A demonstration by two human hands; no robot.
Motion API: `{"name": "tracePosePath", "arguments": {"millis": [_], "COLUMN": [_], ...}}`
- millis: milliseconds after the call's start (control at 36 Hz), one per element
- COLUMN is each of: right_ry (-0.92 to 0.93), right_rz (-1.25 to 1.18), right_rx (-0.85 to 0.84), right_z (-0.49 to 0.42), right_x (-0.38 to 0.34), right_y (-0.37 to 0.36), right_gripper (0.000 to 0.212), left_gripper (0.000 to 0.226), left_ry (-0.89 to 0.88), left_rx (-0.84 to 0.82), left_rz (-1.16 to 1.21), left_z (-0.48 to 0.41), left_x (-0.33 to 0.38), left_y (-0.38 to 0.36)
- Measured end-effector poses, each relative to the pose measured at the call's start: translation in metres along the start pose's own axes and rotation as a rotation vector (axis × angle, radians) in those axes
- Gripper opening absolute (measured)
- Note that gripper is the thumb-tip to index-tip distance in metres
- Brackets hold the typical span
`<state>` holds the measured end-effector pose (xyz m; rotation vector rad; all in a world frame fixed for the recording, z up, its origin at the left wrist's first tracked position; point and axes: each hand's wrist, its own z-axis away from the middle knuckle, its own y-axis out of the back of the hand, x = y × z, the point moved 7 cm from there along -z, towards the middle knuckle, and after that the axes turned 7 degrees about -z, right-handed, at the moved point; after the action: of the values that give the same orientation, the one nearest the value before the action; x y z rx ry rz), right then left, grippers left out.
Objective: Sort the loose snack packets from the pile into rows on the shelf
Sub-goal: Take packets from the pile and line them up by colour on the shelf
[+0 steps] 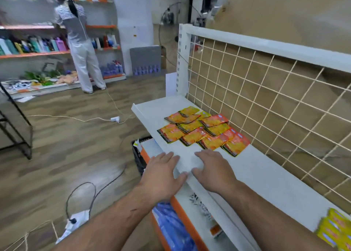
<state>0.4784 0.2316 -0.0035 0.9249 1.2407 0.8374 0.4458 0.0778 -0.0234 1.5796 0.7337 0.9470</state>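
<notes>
Orange-and-yellow foil snack packets (203,131) lie in overlapping rows on the white metal shelf (266,174), near its wire grid back (266,98). We rest our left hand (161,176) and right hand (214,171) flat on the shelf near them, fingers (204,154) spread and released, holding nothing.

Both bare forearms extended forward, converging. Left hand (163,176) palm down, fingers straight and spread. Right hand (214,170) just beside it, palm down, fingers loosely spread, nothing held.

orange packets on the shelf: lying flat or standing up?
Flat. The orange packets lie face up in overlapping rows on the white shelf; none stands.
</notes>
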Motion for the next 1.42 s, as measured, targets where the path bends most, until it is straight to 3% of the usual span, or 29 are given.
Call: {"name": "tracePosePath", "arguments": {"millis": [139, 417, 583, 806, 889, 1000, 1083, 1278, 1417], "right_ry": [-0.025, -0.313, -0.562, -0.722, -0.765, -0.816, -0.856, -0.895, -0.923], "right_rz": [-0.012, -0.089, -0.182, -0.288, -0.376, -0.475, -0.551, -0.714, -0.76], "right_rx": [0.023, 0.242, 0.343, 0.437, 0.442, 0.468, 0.491, 0.529, 0.547], "right_z": [-0.049, -0.136, -0.163, -0.175, -0.178, -0.179, -0.179, -0.168, -0.163], "right_x": [0.002, 0.013, 0.022, 0.024, 0.027, 0.03, 0.034, 0.038, 0.043], "right_y": [0.005, 0.012, 0.01, 0.005, 0.0, -0.003, -0.006, -0.01, -0.015], "right_gripper": [0.059, 0.029, 0.034, 0.037, 0.036, 0.038, 0.041, 0.04, 0.027], "left_gripper": [0.073, 0.048, 0.041, 0.045, 0.042, 0.037, 0.051, 0.044, 0.028], "left_ry": [-0.072, -0.259, -0.419, -0.635, -0.642, -0.599, -0.494, -0.392, -0.424], "left_rx": [-0.041, 0.034, 0.087, -0.102, -0.118, 0.0, 0.049, -0.171, -0.029], "left_rz": [-0.012, 0.099, 0.17, 0.158, 0.206, 0.216, 0.189, 0.01, 0.044], "left_z": [-0.051, -0.175, -0.234, -0.261, -0.268, -0.287, -0.308, -0.336, -0.338], "left_x": [-0.008, -0.039, -0.047, -0.037, -0.039, -0.048, -0.058, -0.067, -0.063], "left_y": [0.002, 0.0, -0.002, -0.026, -0.031, -0.023, -0.02, -0.043, -0.034]}}
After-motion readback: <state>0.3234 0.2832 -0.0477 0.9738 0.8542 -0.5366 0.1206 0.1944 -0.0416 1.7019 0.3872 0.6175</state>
